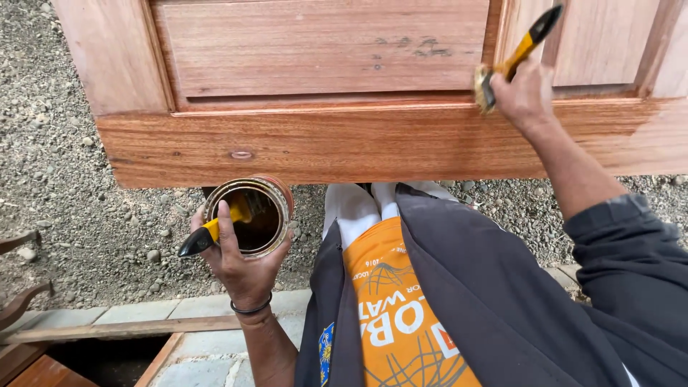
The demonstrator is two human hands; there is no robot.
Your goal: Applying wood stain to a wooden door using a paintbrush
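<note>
Varnishing of a panelled wooden door (358, 136), seen from above by the head camera. The right hand (525, 92) was closed round the yellow handle of a paintbrush (510, 63), whose bristles were pressed against the door's bottom rail where it meets the recessed panel. The left hand (240, 261) was wrapped from beneath round an open metal can (251, 211) of dark liquid, held just below the door's lower edge; its index finger was laid over the yellow, black-tipped handle of a second brush (211, 233), which was pinned against the rim with its head inside the can. A dark band (252, 308) was worn on the left wrist. A dark jacket (502, 301) was worn open over an orange shirt (401, 308). Gravel (79, 201) was spread beneath the door, and grey paving stones (193, 337) were laid along the near edge.
</note>
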